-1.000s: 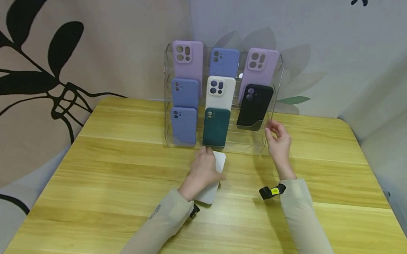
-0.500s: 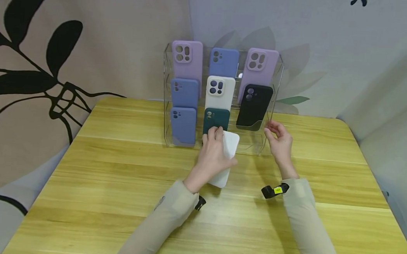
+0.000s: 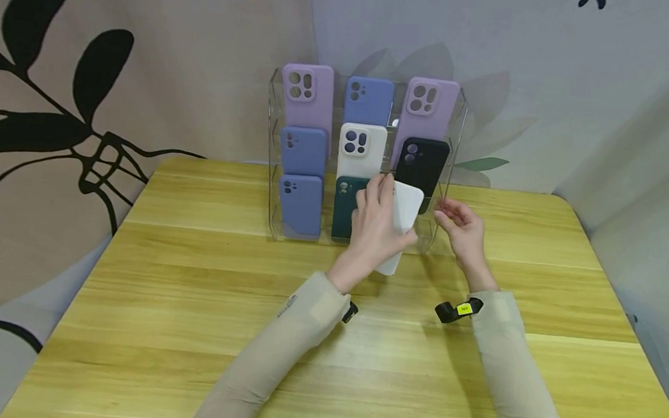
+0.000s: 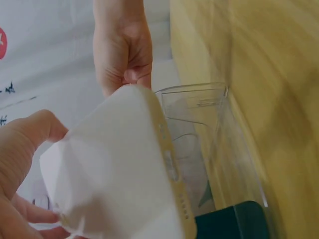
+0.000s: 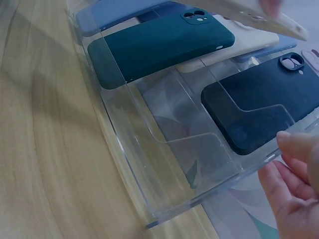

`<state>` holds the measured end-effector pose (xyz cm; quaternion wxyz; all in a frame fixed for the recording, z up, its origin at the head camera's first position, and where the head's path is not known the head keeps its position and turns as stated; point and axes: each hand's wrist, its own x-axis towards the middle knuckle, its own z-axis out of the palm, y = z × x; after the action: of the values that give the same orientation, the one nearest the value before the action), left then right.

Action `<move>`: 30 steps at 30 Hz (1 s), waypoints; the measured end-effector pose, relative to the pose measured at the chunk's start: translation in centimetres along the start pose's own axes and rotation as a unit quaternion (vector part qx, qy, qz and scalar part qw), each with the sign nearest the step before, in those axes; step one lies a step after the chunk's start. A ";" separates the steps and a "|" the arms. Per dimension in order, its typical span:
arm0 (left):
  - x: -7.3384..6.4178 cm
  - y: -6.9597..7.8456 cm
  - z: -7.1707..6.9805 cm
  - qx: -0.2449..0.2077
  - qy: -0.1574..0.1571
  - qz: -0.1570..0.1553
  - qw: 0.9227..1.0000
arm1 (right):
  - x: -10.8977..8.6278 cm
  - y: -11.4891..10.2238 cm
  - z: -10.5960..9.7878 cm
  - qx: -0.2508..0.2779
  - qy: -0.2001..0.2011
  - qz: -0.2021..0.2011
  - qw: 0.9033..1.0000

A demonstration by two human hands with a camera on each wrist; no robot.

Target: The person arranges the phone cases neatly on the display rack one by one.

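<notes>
My left hand [image 3: 375, 227] grips a white phone case [image 3: 408, 207] by its long edges, thumb on one side and fingers on the other. The case hangs tilted in front of the clear tiered display rack [image 5: 194, 200], its blank face filling much of the left wrist view. My right hand [image 3: 464, 236] pinches the rack's right side edge between thumb and fingers. Behind the held case, a dark green phone case [image 5: 159, 47] stands in the bottom tier's middle. A black phone case [image 5: 259, 99] leans in the middle tier at the right.
Two blue phone cases [image 3: 301, 207] stand at the rack's left, one above the other. A white phone case [image 3: 363, 153] occupies the centre. Purple [image 3: 308, 111] and blue [image 3: 369, 105] cases fill the top tier. The rack stands on a wooden table [image 3: 191, 302] before a patterned wall.
My left hand has lifted the white phone case off the table and carried it up and right, toward the rack's lower right. My right hand stays at the rack's edge.
</notes>
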<state>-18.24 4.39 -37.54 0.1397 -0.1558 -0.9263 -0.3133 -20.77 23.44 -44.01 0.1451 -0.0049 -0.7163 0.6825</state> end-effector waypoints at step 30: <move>3.0 -0.5 6.1 0.004 0.206 0.121 0.971 | -0.1 -0.2 -0.4 0.023 -0.030 0.012 0.999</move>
<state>-22.11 8.41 -41.42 0.3647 -0.1985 -0.8533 -0.3154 -20.54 23.78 -43.85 0.1157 0.0100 -0.7044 0.7003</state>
